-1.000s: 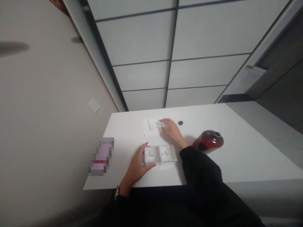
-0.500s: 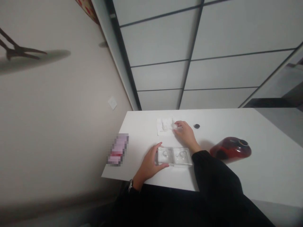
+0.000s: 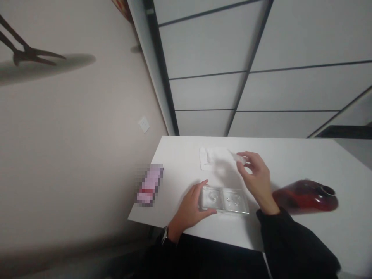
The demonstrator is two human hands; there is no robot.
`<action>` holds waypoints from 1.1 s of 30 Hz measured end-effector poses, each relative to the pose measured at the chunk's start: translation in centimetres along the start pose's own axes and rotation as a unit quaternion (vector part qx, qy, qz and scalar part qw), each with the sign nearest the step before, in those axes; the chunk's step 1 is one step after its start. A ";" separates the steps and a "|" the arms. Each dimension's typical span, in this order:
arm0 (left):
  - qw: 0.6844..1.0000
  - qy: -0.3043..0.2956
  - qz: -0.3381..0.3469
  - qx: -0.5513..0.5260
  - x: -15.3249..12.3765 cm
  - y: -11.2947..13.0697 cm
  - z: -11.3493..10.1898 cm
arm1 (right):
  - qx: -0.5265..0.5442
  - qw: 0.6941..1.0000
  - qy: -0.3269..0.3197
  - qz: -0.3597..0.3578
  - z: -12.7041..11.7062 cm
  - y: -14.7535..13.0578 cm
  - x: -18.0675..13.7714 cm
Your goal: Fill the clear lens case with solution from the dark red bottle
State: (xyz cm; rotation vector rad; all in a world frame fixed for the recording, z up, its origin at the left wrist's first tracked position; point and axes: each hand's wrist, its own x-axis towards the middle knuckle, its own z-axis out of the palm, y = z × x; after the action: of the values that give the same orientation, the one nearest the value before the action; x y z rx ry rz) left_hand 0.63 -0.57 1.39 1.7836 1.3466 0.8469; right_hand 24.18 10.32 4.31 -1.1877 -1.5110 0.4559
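Note:
A clear two-well plastic case [image 3: 224, 200] lies near the front edge of the white table [image 3: 290, 162]. My left hand [image 3: 190, 209] grips the case's left end, thumb on top. My right hand [image 3: 257, 178] is lifted above the table behind the case, its fingers pinched on a small clear thing [image 3: 240, 157] that I cannot name. A white cloth [image 3: 213, 158] lies flat behind the case, left of my right hand.
A dark red glossy bottle [image 3: 305, 195] lies on its side at the right. A pink and red blurred packet [image 3: 149, 185] sits at the table's left edge by the wall. Frosted wall panels rise behind the table.
My right hand has lifted off the white cloth and come back toward me, holding a small clear thing. The view has shifted left. My left hand has stayed on the case.

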 end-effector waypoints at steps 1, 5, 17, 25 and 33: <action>1.000 0.000 0.000 0.003 0.0 -0.1 0.0 | 0.009 1.000 0.003 -0.025 -1.2 -1.5 -0.6; 1.000 0.001 0.007 0.017 0.2 -0.6 0.0 | 0.003 0.993 0.001 -0.116 -5.9 -6.6 -3.2; 0.999 0.008 0.030 0.038 0.4 -1.5 0.1 | 0.010 0.993 -0.115 -0.019 -6.0 -5.6 -4.5; 0.998 0.011 0.035 0.045 0.6 -2.0 0.1 | 0.053 0.985 -0.154 -0.053 -3.0 -2.0 -7.5; 0.998 0.010 0.043 0.051 0.6 -2.1 0.0 | 0.100 0.984 -0.147 0.005 -2.4 -0.4 -9.0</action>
State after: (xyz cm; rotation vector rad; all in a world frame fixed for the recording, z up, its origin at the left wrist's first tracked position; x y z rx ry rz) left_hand -0.26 0.42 -0.31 1.9283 1.3542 0.8577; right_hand 25.15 1.78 0.81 -1.0012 -1.6644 0.7990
